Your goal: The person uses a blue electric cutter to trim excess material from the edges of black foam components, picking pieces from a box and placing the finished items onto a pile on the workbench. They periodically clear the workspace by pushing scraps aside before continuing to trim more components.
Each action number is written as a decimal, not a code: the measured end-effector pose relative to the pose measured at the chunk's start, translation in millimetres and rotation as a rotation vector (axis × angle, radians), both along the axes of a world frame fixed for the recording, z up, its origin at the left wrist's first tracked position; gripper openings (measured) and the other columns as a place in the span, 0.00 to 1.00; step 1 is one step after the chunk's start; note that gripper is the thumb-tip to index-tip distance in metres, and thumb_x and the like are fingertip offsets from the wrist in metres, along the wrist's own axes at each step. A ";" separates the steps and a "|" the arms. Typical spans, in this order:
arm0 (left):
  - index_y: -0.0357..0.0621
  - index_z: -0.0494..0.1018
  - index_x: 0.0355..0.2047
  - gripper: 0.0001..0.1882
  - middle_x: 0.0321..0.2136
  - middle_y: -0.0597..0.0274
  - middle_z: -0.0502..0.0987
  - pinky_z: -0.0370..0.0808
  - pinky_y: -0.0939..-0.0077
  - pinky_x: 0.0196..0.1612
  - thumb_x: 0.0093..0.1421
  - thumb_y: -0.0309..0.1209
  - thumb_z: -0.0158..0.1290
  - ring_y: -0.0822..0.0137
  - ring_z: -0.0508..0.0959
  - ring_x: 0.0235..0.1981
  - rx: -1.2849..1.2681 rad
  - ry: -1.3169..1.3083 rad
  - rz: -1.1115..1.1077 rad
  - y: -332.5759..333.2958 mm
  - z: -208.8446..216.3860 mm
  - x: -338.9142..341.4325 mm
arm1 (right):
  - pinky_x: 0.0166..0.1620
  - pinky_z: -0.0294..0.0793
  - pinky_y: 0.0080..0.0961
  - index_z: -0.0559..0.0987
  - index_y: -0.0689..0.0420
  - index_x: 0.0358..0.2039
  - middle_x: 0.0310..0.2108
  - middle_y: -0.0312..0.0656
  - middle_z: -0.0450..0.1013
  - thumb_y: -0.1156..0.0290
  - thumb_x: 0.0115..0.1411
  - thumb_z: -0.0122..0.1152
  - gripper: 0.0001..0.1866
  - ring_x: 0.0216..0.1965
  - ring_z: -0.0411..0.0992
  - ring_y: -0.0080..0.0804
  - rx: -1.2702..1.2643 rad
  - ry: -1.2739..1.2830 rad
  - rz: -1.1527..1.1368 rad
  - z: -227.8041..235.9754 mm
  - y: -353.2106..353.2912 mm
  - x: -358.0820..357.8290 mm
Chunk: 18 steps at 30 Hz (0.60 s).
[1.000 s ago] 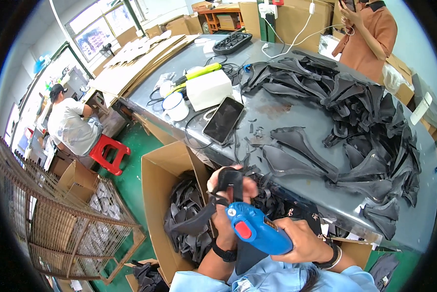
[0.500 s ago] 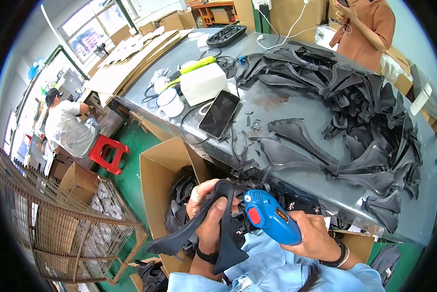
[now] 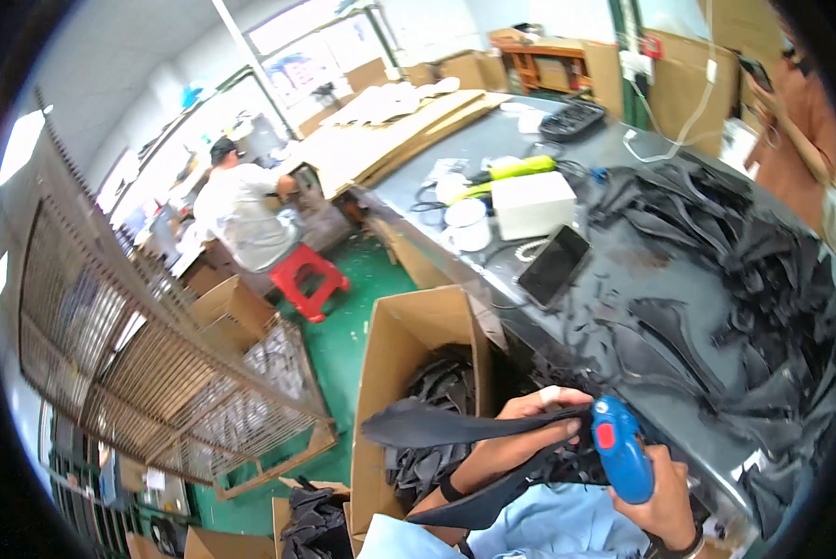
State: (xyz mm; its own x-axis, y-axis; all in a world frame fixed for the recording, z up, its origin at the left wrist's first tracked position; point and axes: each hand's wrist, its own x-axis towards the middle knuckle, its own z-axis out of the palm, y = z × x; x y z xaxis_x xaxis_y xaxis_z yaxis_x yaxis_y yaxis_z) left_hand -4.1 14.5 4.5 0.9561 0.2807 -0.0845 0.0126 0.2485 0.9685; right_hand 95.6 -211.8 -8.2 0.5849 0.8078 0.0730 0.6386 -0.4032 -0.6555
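Note:
My left hand (image 3: 531, 421) pinches a bent, two-armed piece of black molded foam or fabric (image 3: 436, 425). One arm of the piece stretches left above the open carton (image 3: 408, 317); the other hangs below my wrist. Wrapped in my right hand (image 3: 662, 503) is a blue cordless power tool (image 3: 625, 458) with a red button. Its head is close to the fingertips of my left hand and the end of the piece. Blur hides whether they touch. Inside the carton lie many similar black pieces (image 3: 436, 382).
On the grey table (image 3: 623, 252) are heaped black pieces (image 3: 762, 242), a phone (image 3: 554, 266), a white box (image 3: 532, 205) and a white tape roll (image 3: 468, 224). A wire rack (image 3: 148, 363) stands left. One person (image 3: 245, 210) sits on a red stool (image 3: 309, 281); another (image 3: 809, 130) stands far right.
My view has turned left, so the scene sits further right. The black piece has swung from hanging down to lying more level. Both hands keep their holds.

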 end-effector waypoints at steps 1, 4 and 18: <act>0.40 0.69 0.49 0.17 0.32 0.68 0.73 0.70 0.84 0.35 0.59 0.27 0.52 0.79 0.72 0.31 -0.074 0.072 0.012 0.9 -1.0 -0.6 | 0.37 0.67 0.36 0.67 0.59 0.39 0.30 0.47 0.72 0.63 0.37 0.72 0.30 0.31 0.73 0.47 -0.006 -0.009 -0.030 -4.6 -2.1 1.5; 0.40 0.69 0.49 0.18 0.33 0.68 0.74 0.68 0.85 0.34 0.58 0.27 0.52 0.78 0.71 0.32 -0.147 0.121 0.046 8.2 5.0 -8.0 | 0.36 0.67 0.37 0.66 0.58 0.40 0.28 0.48 0.72 0.64 0.37 0.71 0.30 0.29 0.73 0.48 -0.002 -0.095 0.004 -11.8 -7.4 4.0; 0.40 0.73 0.45 0.15 0.29 0.64 0.77 0.70 0.86 0.31 0.55 0.25 0.53 0.78 0.74 0.28 -0.016 0.508 -0.033 37.7 36.1 -12.5 | 0.28 0.70 0.34 0.69 0.61 0.39 0.20 0.46 0.72 0.66 0.38 0.70 0.27 0.22 0.73 0.45 0.047 -0.037 0.296 -21.2 7.2 12.1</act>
